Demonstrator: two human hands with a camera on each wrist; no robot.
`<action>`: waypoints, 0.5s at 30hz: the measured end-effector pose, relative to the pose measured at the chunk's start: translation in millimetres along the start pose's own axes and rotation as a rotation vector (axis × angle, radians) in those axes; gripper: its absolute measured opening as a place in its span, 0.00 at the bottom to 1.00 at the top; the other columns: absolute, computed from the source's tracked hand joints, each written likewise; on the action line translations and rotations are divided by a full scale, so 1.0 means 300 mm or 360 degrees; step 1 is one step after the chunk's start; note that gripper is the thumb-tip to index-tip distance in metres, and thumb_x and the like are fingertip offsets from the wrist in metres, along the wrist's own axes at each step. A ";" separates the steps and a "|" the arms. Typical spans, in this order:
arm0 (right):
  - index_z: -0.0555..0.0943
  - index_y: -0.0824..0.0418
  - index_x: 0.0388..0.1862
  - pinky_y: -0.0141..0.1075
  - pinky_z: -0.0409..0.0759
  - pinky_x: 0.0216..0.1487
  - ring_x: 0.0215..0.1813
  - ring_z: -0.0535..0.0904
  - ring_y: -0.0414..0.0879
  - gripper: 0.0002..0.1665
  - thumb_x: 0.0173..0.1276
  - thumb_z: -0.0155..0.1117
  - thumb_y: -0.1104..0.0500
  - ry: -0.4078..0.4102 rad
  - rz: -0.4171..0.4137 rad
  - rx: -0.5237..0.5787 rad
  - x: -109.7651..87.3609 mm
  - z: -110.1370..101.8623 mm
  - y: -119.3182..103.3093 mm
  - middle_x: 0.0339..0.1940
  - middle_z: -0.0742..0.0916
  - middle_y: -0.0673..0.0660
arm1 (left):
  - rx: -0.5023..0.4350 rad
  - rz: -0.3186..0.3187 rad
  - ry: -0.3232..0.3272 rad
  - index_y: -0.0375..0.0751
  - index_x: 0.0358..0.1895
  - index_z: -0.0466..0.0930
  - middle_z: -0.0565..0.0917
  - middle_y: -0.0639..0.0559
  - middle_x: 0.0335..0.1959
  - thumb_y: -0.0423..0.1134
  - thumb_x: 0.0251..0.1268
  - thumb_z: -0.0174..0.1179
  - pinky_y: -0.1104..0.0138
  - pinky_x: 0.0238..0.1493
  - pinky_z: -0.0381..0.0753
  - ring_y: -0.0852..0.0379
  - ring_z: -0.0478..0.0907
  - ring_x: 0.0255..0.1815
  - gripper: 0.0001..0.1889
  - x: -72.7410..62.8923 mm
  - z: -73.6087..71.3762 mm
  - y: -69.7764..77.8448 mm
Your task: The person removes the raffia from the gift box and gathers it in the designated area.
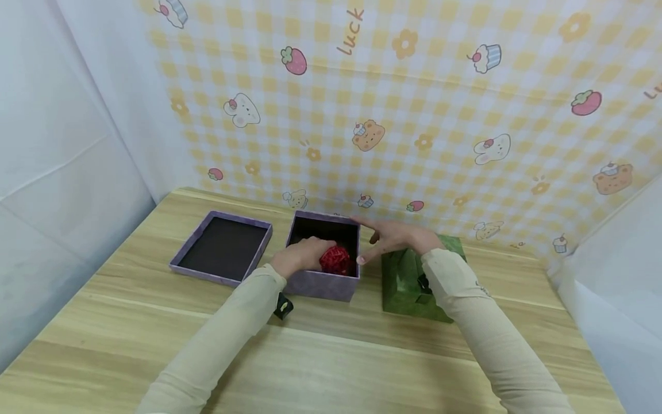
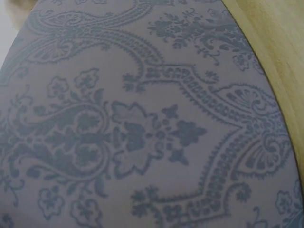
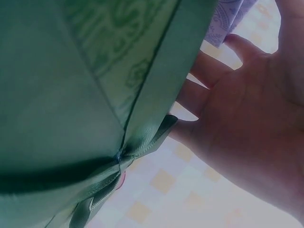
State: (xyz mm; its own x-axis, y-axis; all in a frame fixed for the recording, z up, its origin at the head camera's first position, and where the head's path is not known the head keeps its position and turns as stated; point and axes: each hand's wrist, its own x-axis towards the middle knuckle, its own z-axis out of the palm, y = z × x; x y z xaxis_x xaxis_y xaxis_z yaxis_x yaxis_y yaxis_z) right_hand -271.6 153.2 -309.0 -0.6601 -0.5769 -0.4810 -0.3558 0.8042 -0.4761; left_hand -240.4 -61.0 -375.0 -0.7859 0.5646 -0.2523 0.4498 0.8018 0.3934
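One step looks done — the black-lined purple lid (image 1: pixel 223 247) lies off, left of its purple box (image 1: pixel 320 286) — but the red textured ball (image 1: pixel 336 261) inside isn't yet released from your left hand's (image 1: pixel 305 255) grip, your right hand (image 1: pixel 392 236) spread-fingered at the box's right side.

You can read one whole word in the head view: "luck" (image 1: pixel 350 31), in brown letters on the yellow-and-white checked cloth (image 1: pixel 326 98) in front of you, near the top and running steeply upward. At the right edge of that view, you find a cut-off piece of lettering (image 1: pixel 655 91) on the same cloth, which looks like "lu". Low on the cloth, toward the right, a brownish mark (image 1: pixel 518 245) is too small for you to read, as is the tiny dark marking (image 1: pixel 484 290) on your right sleeve (image 1: pixel 457 284).
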 end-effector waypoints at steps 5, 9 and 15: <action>0.39 0.42 0.76 0.52 0.68 0.58 0.64 0.67 0.60 0.61 0.54 0.69 0.39 -0.0004 0.0026 0.0000 -0.003 -0.003 0.002 0.69 0.63 0.66 | 0.0042 -0.0076 0.0127 0.40 0.69 0.61 0.72 0.41 0.60 0.30 0.57 0.63 0.57 0.46 0.76 0.43 0.72 0.55 0.35 0.006 -0.004 0.004; 0.39 0.40 0.76 0.52 0.68 0.58 0.64 0.67 0.59 0.61 0.54 0.68 0.38 -0.0014 0.0062 -0.0014 -0.004 -0.004 0.008 0.69 0.64 0.65 | 0.0188 -0.0073 0.0201 0.42 0.68 0.63 0.74 0.41 0.57 0.34 0.56 0.65 0.57 0.44 0.76 0.44 0.73 0.52 0.34 0.007 -0.006 0.012; 0.38 0.39 0.75 0.52 0.67 0.58 0.64 0.66 0.60 0.62 0.53 0.68 0.37 -0.0029 0.0044 0.0007 0.008 -0.003 0.007 0.67 0.66 0.68 | 0.0392 -0.0019 0.0239 0.45 0.67 0.65 0.73 0.40 0.56 0.38 0.54 0.68 0.55 0.45 0.77 0.44 0.73 0.52 0.35 -0.006 -0.020 0.011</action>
State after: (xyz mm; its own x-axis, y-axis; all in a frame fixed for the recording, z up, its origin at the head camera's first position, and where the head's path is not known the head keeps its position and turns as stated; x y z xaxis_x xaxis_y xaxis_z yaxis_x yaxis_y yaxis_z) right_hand -274.6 153.7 -310.5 -0.6574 -0.5569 -0.5077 -0.3345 0.8193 -0.4657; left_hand -240.2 -60.6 -368.0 -0.8375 0.5343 -0.1144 0.5153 0.8419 0.1600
